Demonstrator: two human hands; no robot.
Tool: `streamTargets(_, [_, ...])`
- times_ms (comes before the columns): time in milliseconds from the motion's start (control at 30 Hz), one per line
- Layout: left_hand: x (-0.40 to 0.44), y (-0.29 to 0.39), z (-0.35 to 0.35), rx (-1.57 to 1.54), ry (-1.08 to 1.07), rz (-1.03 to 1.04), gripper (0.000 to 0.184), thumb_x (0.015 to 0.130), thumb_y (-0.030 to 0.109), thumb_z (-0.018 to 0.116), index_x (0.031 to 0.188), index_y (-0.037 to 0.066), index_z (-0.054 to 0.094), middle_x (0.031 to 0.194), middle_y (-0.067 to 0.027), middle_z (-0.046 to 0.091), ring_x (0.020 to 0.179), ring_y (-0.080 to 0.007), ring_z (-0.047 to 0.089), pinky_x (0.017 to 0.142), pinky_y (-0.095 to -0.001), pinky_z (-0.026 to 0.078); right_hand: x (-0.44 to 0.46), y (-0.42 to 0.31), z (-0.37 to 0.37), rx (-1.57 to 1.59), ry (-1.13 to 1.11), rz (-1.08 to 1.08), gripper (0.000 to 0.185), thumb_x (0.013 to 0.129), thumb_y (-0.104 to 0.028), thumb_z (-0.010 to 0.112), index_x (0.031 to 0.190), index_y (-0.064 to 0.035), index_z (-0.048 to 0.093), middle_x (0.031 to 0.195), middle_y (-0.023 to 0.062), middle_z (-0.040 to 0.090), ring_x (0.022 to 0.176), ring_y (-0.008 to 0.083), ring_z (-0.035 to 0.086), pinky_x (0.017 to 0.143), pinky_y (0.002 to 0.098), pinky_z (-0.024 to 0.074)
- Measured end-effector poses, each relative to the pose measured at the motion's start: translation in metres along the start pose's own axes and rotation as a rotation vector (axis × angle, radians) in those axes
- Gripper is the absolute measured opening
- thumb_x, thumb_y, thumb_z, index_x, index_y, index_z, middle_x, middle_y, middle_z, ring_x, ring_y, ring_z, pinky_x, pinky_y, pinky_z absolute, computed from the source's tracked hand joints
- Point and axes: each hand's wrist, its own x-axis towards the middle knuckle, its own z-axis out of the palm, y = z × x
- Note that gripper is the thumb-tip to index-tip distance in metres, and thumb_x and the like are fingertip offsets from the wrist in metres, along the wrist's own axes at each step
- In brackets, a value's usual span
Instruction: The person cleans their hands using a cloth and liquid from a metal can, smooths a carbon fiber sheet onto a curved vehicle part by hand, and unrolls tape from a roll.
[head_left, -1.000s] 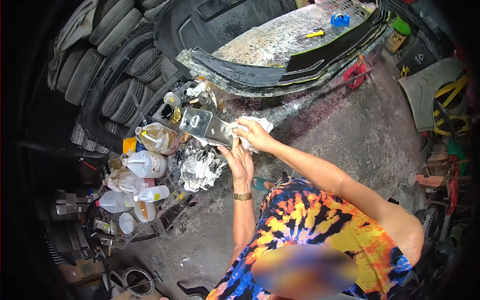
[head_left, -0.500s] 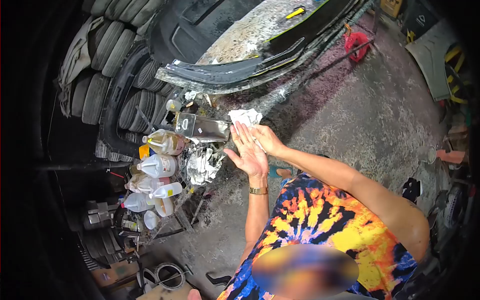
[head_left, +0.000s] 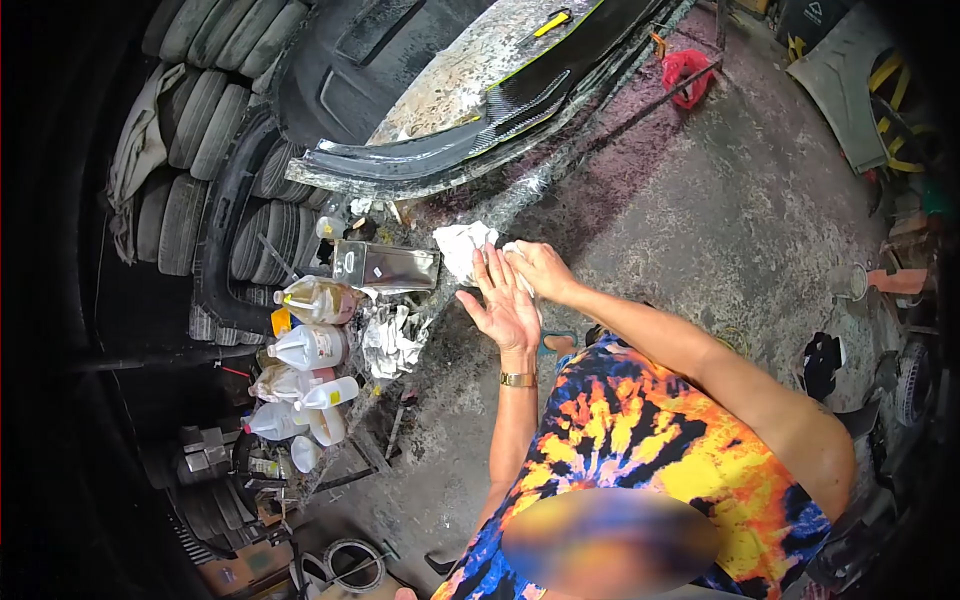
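Note:
My left hand [head_left: 510, 310] is held palm up with the fingers stretched out and the thumb apart, a gold watch [head_left: 518, 380] on its wrist. Against the edge of its fingers, my right hand [head_left: 543, 270] is closed on a crumpled white rag [head_left: 516, 254]; whether it is cloth or paper I cannot tell. Just beyond the left fingertips shows another white crumpled piece [head_left: 462, 247], and whether it joins the rag is hidden. A rectangular metal can [head_left: 398, 267] lies left of the hands. Crumpled paper [head_left: 395, 340] is heaped below it.
Several plastic jugs [head_left: 310, 348] stand at the left, before stacked tires [head_left: 215, 120]. A large black car panel [head_left: 440, 150] rests on a stand ahead. A red bag [head_left: 686, 78] hangs from the stand's bar. A grey fender [head_left: 840, 95] is at far right.
My right hand has moved slightly, and more white rag shows beside its fingers. My left hand stays open. The surroundings have shifted left as the view turned.

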Motion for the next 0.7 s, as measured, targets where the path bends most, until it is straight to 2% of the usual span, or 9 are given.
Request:
streamTargets(133, [-0.015, -0.006, -0.002, -0.137, -0.14, -0.227, 0.087, 0.092, 0.069, 0.038, 0.149, 0.004, 0.028, 0.158, -0.0144, 0.02, 0.146, -0.0244, 0.019, 0.118, -0.0389, 0.021, 0.034, 0.033, -0.01, 0.562, 0.134, 0.156, 0.039, 0.097, -0.033, 0.053, 0.079, -0.0003, 0.066, 0.06, 0.0012, 0.058, 0.056, 0.0092, 0.052, 0.052, 0.0322, 0.043])
streamTargets(167, [-0.013, -0.006, -0.004, -0.038, -0.121, -0.187, 0.088, 0.092, 0.071, 0.033, 0.15, 0.004, 0.027, 0.159, -0.0145, 0.018, 0.147, -0.0252, 0.018, 0.119, -0.0394, 0.018, 0.03, 0.028, -0.028, 0.466, -0.042, 0.24, 0.031, 0.1, -0.03, 0.051, 0.098, -0.0005, 0.063, 0.084, 0.0047, 0.066, 0.074, 0.0144, 0.062, 0.068, 0.0307, 0.0499])
streamTargets(200, [-0.009, -0.005, -0.008, -0.036, -0.122, -0.187, 0.088, 0.092, 0.071, 0.033, 0.15, 0.004, 0.027, 0.159, -0.0145, 0.018, 0.147, -0.0252, 0.018, 0.119, -0.0394, 0.018, 0.021, 0.018, -0.022, 0.468, -0.042, 0.239, 0.031, 0.1, -0.03, 0.051, 0.098, -0.0005, 0.063, 0.084, 0.0047, 0.066, 0.074, 0.0144, 0.062, 0.068, 0.0307, 0.0499])
streamTargets(300, [-0.002, -0.009, -0.004, 0.22, 0.017, -0.194, 0.089, 0.092, 0.073, 0.024, 0.154, 0.009, 0.018, 0.16, -0.0106, 0.017, 0.147, -0.0266, 0.015, 0.12, -0.0407, 0.012, -0.012, 0.002, 0.016, -0.028, 0.21, -0.309, 0.048, 0.098, -0.034, 0.05, 0.13, 0.0013, 0.045, 0.119, 0.0235, 0.06, 0.114, 0.0356, 0.058, 0.097, 0.0421, 0.0437])
streamTargets(400, [-0.014, -0.012, 0.014, 0.278, -0.068, -0.283, 0.084, 0.095, 0.069, 0.022, 0.155, 0.011, 0.014, 0.161, -0.0095, 0.012, 0.147, -0.0252, 0.016, 0.12, -0.0386, 0.011, 0.019, 0.013, 0.004, 0.057, 0.197, -0.029, 0.035, 0.098, -0.031, 0.048, 0.106, 0.0014, 0.059, 0.093, 0.021, 0.067, 0.091, 0.0369, 0.066, 0.08, 0.0421, 0.0495])
streamTargets(533, [-0.002, 0.004, -0.01, 0.256, -0.218, -0.294, 0.077, 0.099, 0.062, 0.021, 0.154, 0.008, 0.018, 0.159, -0.0133, 0.021, 0.146, -0.0258, 0.022, 0.118, -0.0361, 0.015, 0.058, 0.0, -0.041, 0.36, -0.122, 0.277, 0.04, 0.099, -0.037, 0.048, 0.092, -0.0005, 0.061, 0.07, 0.004, 0.063, 0.073, 0.0117, 0.064, 0.064, 0.029, 0.0488])
streamTargets(600, [0.008, 0.003, -0.015, 0.715, -0.051, -0.094, 0.065, 0.103, 0.047, 0.029, 0.153, 0.006, 0.019, 0.157, -0.0152, 0.025, 0.146, -0.0265, 0.022, 0.118, -0.0368, 0.013, 0.049, -0.021, -0.046, 0.445, -0.114, 0.275, 0.041, 0.1, -0.039, 0.048, 0.102, 0.0, 0.061, 0.072, 0.0006, 0.063, 0.072, 0.0056, 0.061, 0.063, 0.0229, 0.0488])
streamTargets(667, [0.034, -0.004, -0.064, 1.393, -0.014, 0.174, 0.063, 0.103, 0.038, 0.036, 0.153, 0.004, 0.018, 0.157, -0.017, 0.024, 0.147, -0.029, 0.02, 0.118, -0.0404, 0.009, 0.024, -0.034, -0.024, 0.241, -0.105, -0.011, 0.042, 0.099, -0.029, 0.047, 0.122, 0.0051, 0.056, 0.115, 0.0263, 0.063, 0.111, 0.0383, 0.061, 0.096, 0.0422, 0.047])
streamTargets(700, [0.038, -0.004, -0.064, 1.794, -0.035, 0.244, 0.065, 0.099, 0.029, 0.043, 0.152, 0.002, 0.019, 0.158, -0.0205, 0.019, 0.148, -0.0318, 0.014, 0.118, -0.0444, 0.006, 0.011, -0.027, -0.002, 0.068, -0.066, -0.246, 0.043, 0.099, -0.027, 0.045, 0.127, 0.0049, 0.052, 0.128, 0.0268, 0.054, 0.119, 0.0392, 0.054, 0.102, 0.0416, 0.0431])
